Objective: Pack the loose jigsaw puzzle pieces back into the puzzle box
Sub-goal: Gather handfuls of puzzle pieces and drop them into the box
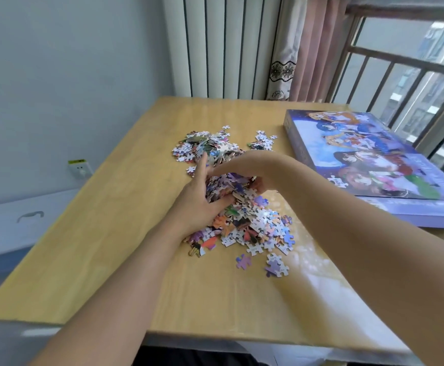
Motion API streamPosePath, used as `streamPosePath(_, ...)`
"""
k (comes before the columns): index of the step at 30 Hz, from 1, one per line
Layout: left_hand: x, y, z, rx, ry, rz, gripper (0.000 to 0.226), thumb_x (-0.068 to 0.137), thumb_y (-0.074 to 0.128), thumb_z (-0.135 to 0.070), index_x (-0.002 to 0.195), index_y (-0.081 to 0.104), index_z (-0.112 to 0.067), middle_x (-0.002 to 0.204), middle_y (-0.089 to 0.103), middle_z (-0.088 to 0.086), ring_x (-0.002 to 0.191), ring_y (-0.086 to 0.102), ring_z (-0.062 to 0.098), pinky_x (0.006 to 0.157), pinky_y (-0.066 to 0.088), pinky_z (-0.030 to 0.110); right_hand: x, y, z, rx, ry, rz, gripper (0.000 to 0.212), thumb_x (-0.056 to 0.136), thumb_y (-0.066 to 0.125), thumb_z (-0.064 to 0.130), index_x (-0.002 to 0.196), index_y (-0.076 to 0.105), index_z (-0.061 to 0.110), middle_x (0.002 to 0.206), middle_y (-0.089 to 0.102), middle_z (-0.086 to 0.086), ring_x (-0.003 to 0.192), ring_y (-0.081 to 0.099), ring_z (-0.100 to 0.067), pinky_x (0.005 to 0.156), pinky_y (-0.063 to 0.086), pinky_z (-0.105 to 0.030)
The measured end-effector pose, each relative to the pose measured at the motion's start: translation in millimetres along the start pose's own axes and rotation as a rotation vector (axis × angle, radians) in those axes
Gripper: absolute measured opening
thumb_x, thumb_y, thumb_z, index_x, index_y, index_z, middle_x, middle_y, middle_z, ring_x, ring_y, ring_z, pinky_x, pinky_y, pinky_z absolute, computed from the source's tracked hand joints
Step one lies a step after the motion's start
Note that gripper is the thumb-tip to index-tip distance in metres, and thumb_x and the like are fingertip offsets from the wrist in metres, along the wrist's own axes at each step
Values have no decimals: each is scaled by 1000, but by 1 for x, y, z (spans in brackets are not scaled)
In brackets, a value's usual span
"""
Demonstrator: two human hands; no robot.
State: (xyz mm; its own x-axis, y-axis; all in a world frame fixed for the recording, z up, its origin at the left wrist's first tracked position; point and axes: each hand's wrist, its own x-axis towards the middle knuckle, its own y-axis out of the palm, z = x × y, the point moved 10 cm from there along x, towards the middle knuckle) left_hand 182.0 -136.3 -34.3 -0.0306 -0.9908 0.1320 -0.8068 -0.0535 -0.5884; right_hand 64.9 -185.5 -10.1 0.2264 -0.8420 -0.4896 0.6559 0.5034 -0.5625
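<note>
A heap of loose colourful puzzle pieces [252, 223] lies in the middle of the wooden table [125, 233]. My left hand [202, 199] and my right hand [244, 167] cup a bunch of pieces [228, 184] between them, pressed together from both sides above the heap. A second, flatter pile of pieces [207, 146] lies further back, partly hidden by my hands. The puzzle box [368, 159], purple with a cartoon picture on its lid, rests closed at the table's right side. One stray piece [338, 180] sits on the lid.
A few single pieces [275, 265] lie scattered toward the table's front. A small cluster [264, 140] lies near the box's far corner. A white stool [17, 225] stands left of the table. A barred window [413, 75] and curtain are behind the box.
</note>
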Motion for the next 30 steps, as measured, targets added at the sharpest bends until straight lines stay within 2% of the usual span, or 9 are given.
streamPosePath(3, -1, -1, -4, -57, -3, -10, 115, 85, 73, -46, 154, -18, -39, 163, 22, -12, 145, 24, 5, 115, 28, 31, 7, 5, 2, 27, 1, 22, 90, 72, 85, 49, 142, 48, 7, 148, 47, -10, 129, 52, -36, 102, 49, -51)
streamPosePath(6, -1, 4, -11, -110, 18, 4, 112, 85, 72, -49, 157, -12, -33, 164, 13, -13, 142, 18, -5, 111, 24, 22, 14, 9, 0, 58, -11, 25, 69, 67, 87, 40, 123, 64, 8, 121, 61, -8, 106, 61, -30, 89, 52, -41)
streamPosePath(9, 2, 6, -14, -112, 27, 0, 108, 83, 70, -54, 159, -4, -32, 165, 11, -13, 148, 16, 2, 111, 22, 22, 15, 3, -5, 113, -19, -19, 55, 63, 89, 32, 106, 68, 7, 110, 63, -7, 95, 62, -26, 79, 54, -37)
streamPosePath(13, 3, 4, -14, -82, 39, -22, 114, 72, 75, -64, 159, 7, -33, 164, 17, -16, 147, 18, 2, 114, 25, 26, 16, -5, -19, 315, 2, -7, 50, 66, 89, 15, 109, 67, 1, 112, 70, -18, 93, 73, -35, 83, 60, -52)
streamPosePath(18, 2, 3, -16, 11, 66, -37, 114, 66, 76, -70, 157, 20, -32, 163, 20, -14, 148, 20, 4, 118, 25, 31, 25, -13, -39, 451, 5, -47, 103, 18, 97, 26, 115, 68, 8, 128, 61, -10, 105, 67, -36, 85, 58, -55)
streamPosePath(21, 3, 2, -17, 54, 87, -48, 109, 63, 71, -78, 154, 32, -32, 162, 22, -16, 147, 21, 2, 120, 24, 32, 22, -15, -42, 571, -15, -50, 90, 33, 93, 28, 117, 67, 7, 135, 57, -9, 112, 64, -33, 91, 57, -49)
streamPosePath(24, 3, 3, -18, 84, 95, -51, 100, 67, 62, -81, 151, 39, -32, 160, 28, -14, 146, 23, 2, 121, 25, 37, 24, -11, -52, 690, 14, -35, 76, 41, 92, 27, 112, 72, 7, 136, 58, -18, 108, 67, -39, 79, 60, -50)
streamPosePath(28, 1, 10, -22, 131, 123, 8, 89, 78, 54, -76, 152, 37, -29, 161, 24, -17, 149, 15, 1, 123, 19, 41, 18, -4, -52, 726, -15, -13, 18, 78, 78, 18, 95, 81, 14, 144, 52, -13, 125, 57, -34, 89, 58, -53)
streamPosePath(30, 1, 14, -24, 185, 157, 34, 88, 81, 49, -79, 153, 35, -30, 161, 22, -19, 150, 9, 1, 124, 15, 43, 11, -1, -49, 760, -41, -7, 25, 77, 82, 11, 101, 78, 7, 139, 55, -9, 117, 61, -28, 89, 58, -50)
